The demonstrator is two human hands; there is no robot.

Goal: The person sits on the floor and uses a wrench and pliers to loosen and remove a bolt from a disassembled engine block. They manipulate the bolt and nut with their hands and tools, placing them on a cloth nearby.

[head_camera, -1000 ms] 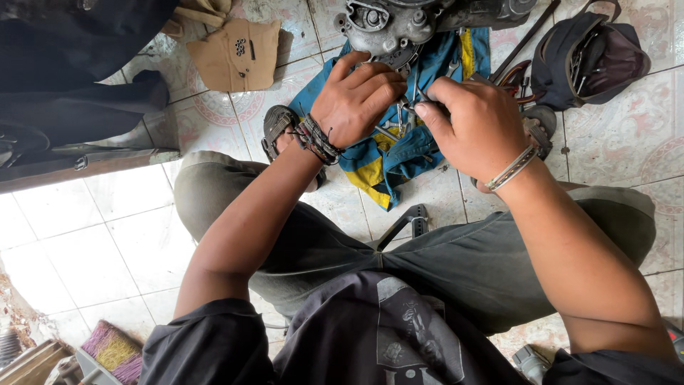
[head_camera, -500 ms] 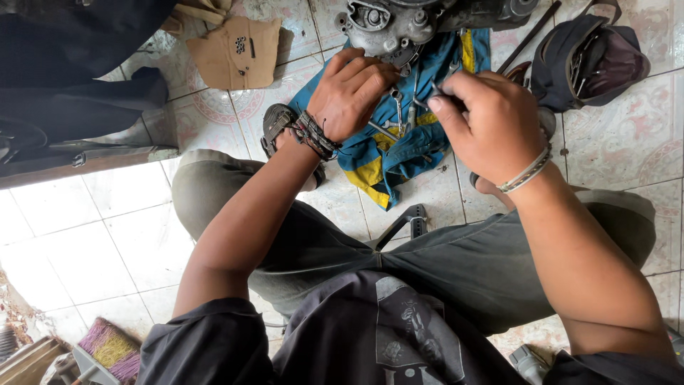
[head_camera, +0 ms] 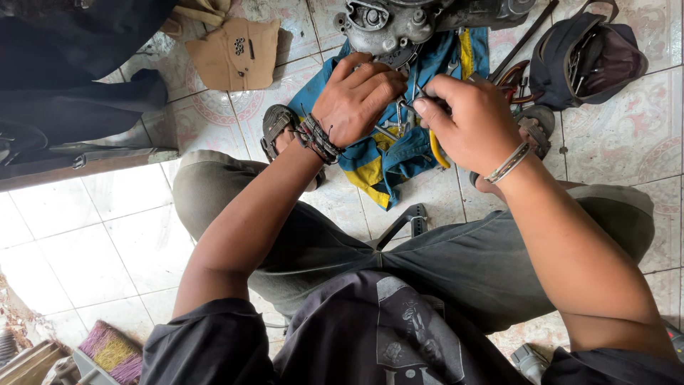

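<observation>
The person squats over a tiled floor (head_camera: 627, 142), both hands working just below a grey metal engine casing (head_camera: 399, 25) that sits at the top of the view. The left hand (head_camera: 356, 96), wearing dark braided wristbands, is curled palm-down with its fingers bent over small metal parts near the casing's lower edge; what exactly it grips is hidden under the fingers. The right hand (head_camera: 467, 121), with a silver bracelet at the wrist, is closed around a small slender metal tool (head_camera: 417, 96), pinched between thumb and forefinger. The tool's visible tip points left and slightly up toward the left hand, so its long axis runs roughly across the view; its far end is hidden inside the fist. The two hands are just beside each other, nearly touching. Beneath them lies a blue and yellow cloth (head_camera: 388, 153) spread on the tiles, partly under the casing. A tan cap (head_camera: 235, 53) lies to the upper left, a dark open bag (head_camera: 588, 60) holding tools to the upper right, and a sandal (head_camera: 274, 128) shows near the left wrist.
</observation>
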